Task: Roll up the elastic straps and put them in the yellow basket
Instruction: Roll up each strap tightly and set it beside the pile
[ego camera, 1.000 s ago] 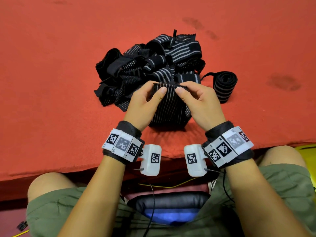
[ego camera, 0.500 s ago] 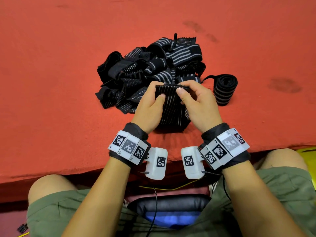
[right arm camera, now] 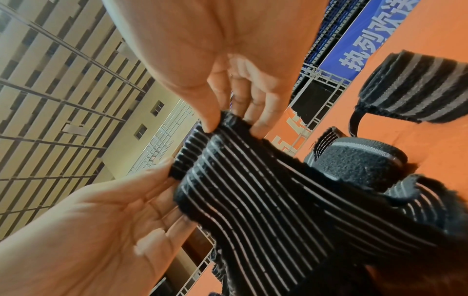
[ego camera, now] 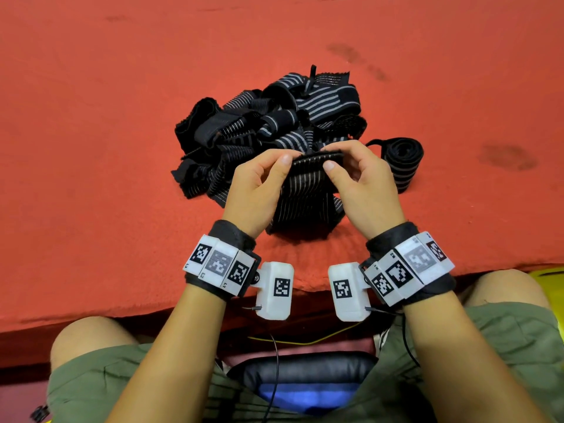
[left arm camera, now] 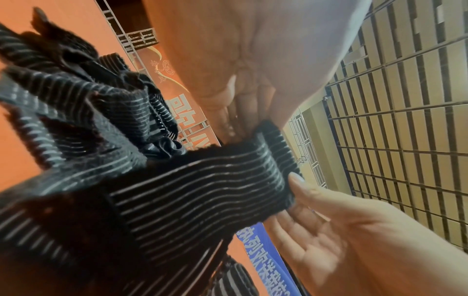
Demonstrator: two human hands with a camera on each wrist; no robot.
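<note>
A black elastic strap with thin white stripes [ego camera: 305,193] hangs from my two hands down to the red table. My left hand [ego camera: 268,172] pinches its top left edge between thumb and fingers, and my right hand [ego camera: 345,169] pinches the top right edge. The top end is folded over into a small first turn [left arm camera: 276,152], which also shows in the right wrist view [right arm camera: 202,144]. Behind my hands lies a tangled pile of loose straps [ego camera: 268,123]. One rolled strap [ego camera: 401,164] lies to the right of my right hand. A sliver of the yellow basket [ego camera: 551,274] shows at the right edge.
The red felt table [ego camera: 91,178] stretches wide on the left and behind the pile. Its front edge runs just below my wrists, above my knees. Dark stains mark the cloth at the right [ego camera: 506,157].
Both hands have kept their pinch on the strap's top edge and curled it over into a first fold. The pile and the rolled strap have not moved.
</note>
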